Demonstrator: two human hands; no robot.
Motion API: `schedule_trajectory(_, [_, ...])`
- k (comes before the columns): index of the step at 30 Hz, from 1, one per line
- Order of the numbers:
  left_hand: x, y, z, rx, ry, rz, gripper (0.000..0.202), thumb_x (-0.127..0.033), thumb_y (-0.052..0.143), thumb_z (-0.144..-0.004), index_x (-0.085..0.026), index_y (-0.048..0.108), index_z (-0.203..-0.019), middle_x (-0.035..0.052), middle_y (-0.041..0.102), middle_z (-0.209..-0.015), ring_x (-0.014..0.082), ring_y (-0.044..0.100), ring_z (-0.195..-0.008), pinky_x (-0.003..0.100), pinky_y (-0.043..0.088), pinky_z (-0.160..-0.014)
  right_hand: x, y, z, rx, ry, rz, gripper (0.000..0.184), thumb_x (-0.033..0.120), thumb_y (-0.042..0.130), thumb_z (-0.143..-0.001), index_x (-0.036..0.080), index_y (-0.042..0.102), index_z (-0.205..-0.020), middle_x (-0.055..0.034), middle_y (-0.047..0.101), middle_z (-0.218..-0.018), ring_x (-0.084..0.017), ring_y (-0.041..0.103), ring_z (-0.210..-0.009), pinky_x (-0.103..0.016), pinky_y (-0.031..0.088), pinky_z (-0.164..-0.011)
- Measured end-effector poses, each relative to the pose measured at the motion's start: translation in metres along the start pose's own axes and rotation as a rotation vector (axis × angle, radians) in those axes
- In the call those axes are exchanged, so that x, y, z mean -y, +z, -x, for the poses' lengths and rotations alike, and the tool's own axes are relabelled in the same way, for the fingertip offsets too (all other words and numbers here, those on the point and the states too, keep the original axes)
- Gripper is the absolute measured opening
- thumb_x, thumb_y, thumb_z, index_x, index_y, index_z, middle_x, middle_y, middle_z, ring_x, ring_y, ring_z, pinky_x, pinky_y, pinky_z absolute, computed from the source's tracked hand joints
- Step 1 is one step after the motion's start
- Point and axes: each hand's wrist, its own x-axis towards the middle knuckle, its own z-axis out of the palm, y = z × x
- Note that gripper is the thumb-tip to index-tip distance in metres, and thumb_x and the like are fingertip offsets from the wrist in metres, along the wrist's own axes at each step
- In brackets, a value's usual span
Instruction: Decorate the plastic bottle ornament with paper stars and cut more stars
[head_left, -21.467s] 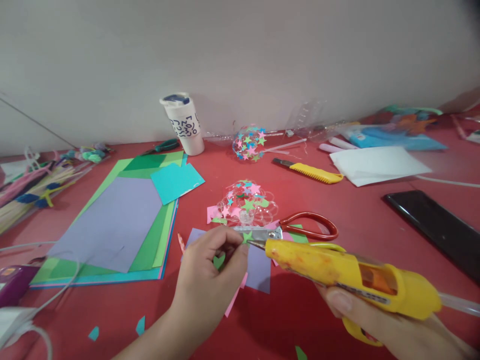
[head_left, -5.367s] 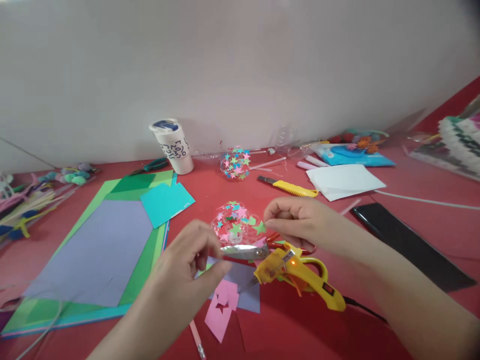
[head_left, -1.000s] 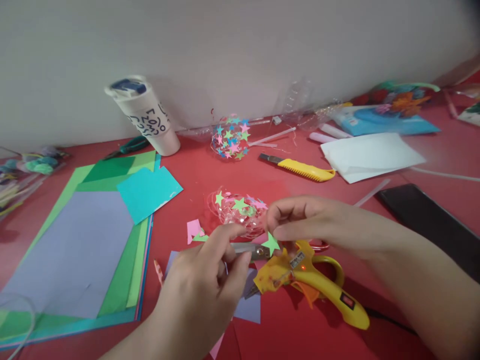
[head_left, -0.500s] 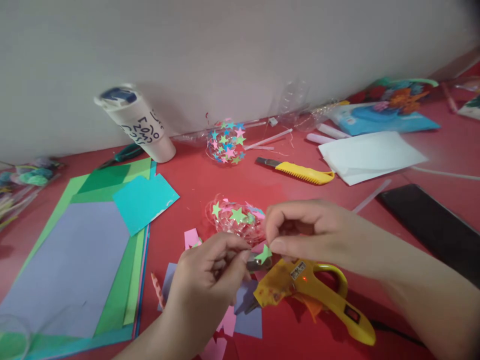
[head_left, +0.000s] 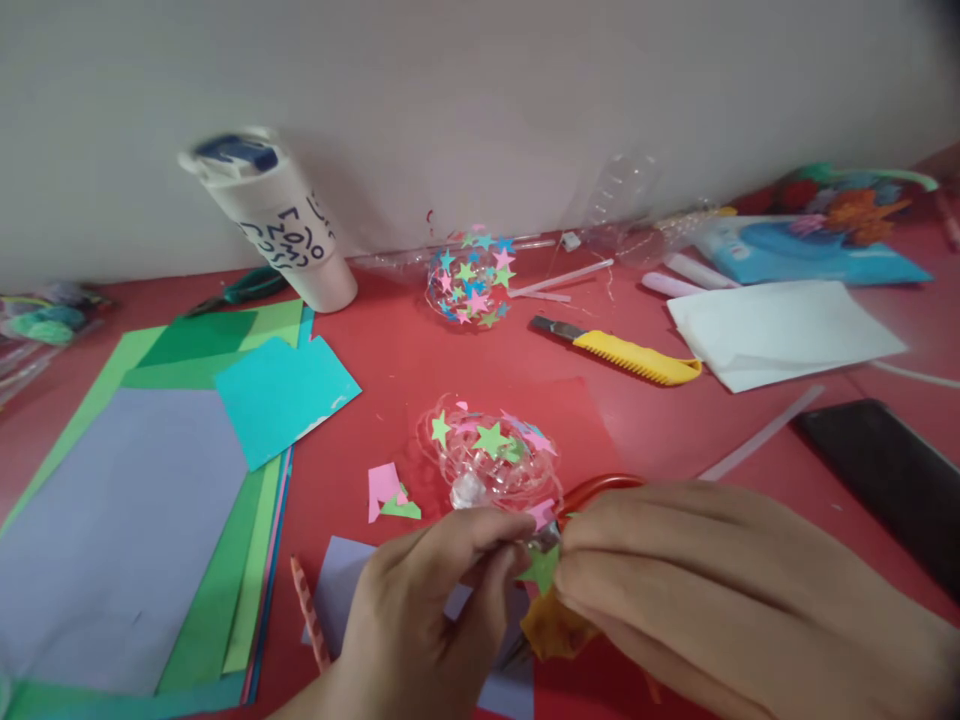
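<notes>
A small light-green paper star is pinched at the fingertips of my right hand. My left hand is just left of the star, thumb and forefinger closed together; what they hold, if anything, is hidden. Behind the fingers a red loop handle and a bit of metal show, perhaps scissors. Under my right hand lies a yellow glue gun, mostly covered. Just beyond my hands sits an openwork ball of clear strands bearing green and pink stars.
A finished-looking star-covered ball stands farther back, beside a white tumbler. Coloured paper sheets are stacked at left. A yellow cutter, white paper and a black phone lie at right. A pencil lies near my left hand.
My right hand has turned palm-down and moved lower, now covering most of the glue gun. The green star has moved slightly down and right with it. A red loop handle has come into view.
</notes>
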Motion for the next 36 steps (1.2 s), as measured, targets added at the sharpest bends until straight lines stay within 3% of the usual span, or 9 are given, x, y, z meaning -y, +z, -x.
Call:
schedule_trajectory(4, [0.004, 0.004, 0.003, -0.034, 0.044, 0.001, 0.024, -0.006, 0.052, -0.08, -0.022, 0.061, -0.094, -0.0027, 0.074, -0.077, 0.0092, 0.068, -0.06, 0.016, 0.056, -0.059, -0.005, 0.004, 0.004, -0.004, -0.061, 0.056, 0.027, 0.023, 0.032, -0.096, 0.025, 0.058, -0.09, -0.0007, 0.069, -0.086, -0.015, 0.064, -0.073, -0.025, 0.047, -0.068])
schedule_trajectory(8, [0.007, 0.006, 0.005, -0.03, 0.119, -0.039, 0.026, -0.005, 0.049, -0.08, -0.022, 0.057, -0.098, -0.0036, 0.072, -0.071, 0.0092, 0.067, -0.056, 0.015, 0.054, -0.056, -0.01, 0.006, 0.005, -0.016, -0.041, 0.056, 0.021, 0.023, 0.035, -0.096, 0.026, 0.056, -0.094, -0.0009, 0.069, -0.087, -0.015, 0.065, -0.074, -0.025, 0.048, -0.066])
schedule_trajectory(15, [0.008, 0.003, 0.007, 0.038, 0.174, -0.132, 0.028, -0.006, 0.048, -0.081, -0.021, 0.054, -0.104, -0.0006, 0.075, -0.086, 0.0108, 0.071, -0.07, 0.015, 0.055, -0.066, -0.011, 0.012, 0.015, -0.063, -0.035, 0.114, 0.019, 0.025, 0.039, -0.094, 0.028, 0.056, -0.103, -0.0005, 0.07, -0.09, -0.016, 0.065, -0.083, -0.025, 0.05, -0.081])
schedule_trajectory(19, [0.006, 0.002, 0.008, 0.052, 0.182, -0.185, 0.024, -0.009, 0.046, -0.085, -0.022, 0.053, -0.104, 0.0002, 0.075, -0.088, 0.0117, 0.071, -0.072, 0.015, 0.054, -0.061, -0.013, 0.015, 0.018, -0.049, -0.009, 0.143, 0.021, 0.024, 0.041, -0.092, 0.028, 0.054, -0.109, -0.0006, 0.07, -0.095, -0.018, 0.065, -0.089, -0.028, 0.049, -0.087])
schedule_trajectory(24, [0.005, 0.003, 0.007, 0.054, 0.215, -0.181, 0.022, -0.007, 0.046, -0.085, -0.019, 0.054, -0.102, 0.0016, 0.075, -0.086, 0.0112, 0.07, -0.069, 0.014, 0.054, -0.062, -0.012, 0.015, 0.02, -0.025, -0.008, 0.158, 0.023, 0.023, 0.038, -0.093, 0.028, 0.052, -0.111, -0.0014, 0.07, -0.095, -0.019, 0.065, -0.09, -0.03, 0.05, -0.086])
schedule_trajectory(28, [0.003, 0.006, 0.008, 0.021, 0.139, -0.099, 0.024, -0.008, 0.046, -0.084, -0.022, 0.057, -0.1, -0.001, 0.074, -0.076, 0.0114, 0.069, -0.062, 0.017, 0.056, -0.061, -0.013, 0.014, 0.021, 0.001, 0.013, 0.146, 0.022, 0.023, 0.04, -0.093, 0.027, 0.051, -0.112, -0.002, 0.07, -0.098, -0.019, 0.063, -0.093, -0.032, 0.048, -0.089])
schedule_trajectory(31, [0.002, 0.008, 0.009, -0.016, 0.123, -0.102, 0.028, -0.007, 0.049, -0.081, -0.024, 0.057, -0.102, -0.001, 0.074, -0.08, 0.0128, 0.07, -0.066, 0.019, 0.057, -0.064, -0.013, 0.014, 0.019, -0.017, -0.003, 0.146, 0.021, 0.022, 0.04, -0.093, 0.026, 0.052, -0.11, -0.0021, 0.07, -0.097, -0.018, 0.063, -0.093, -0.03, 0.047, -0.089])
schedule_trajectory(36, [0.004, 0.006, 0.007, 0.01, 0.185, -0.131, 0.024, -0.009, 0.053, -0.08, -0.022, 0.055, -0.1, -0.0004, 0.075, -0.083, 0.012, 0.071, -0.068, 0.016, 0.056, -0.061, -0.007, 0.014, 0.009, -0.076, 0.023, 0.101, 0.014, 0.021, 0.047, -0.09, 0.026, 0.054, -0.101, -0.0021, 0.071, -0.086, -0.017, 0.066, -0.077, -0.028, 0.051, -0.074])
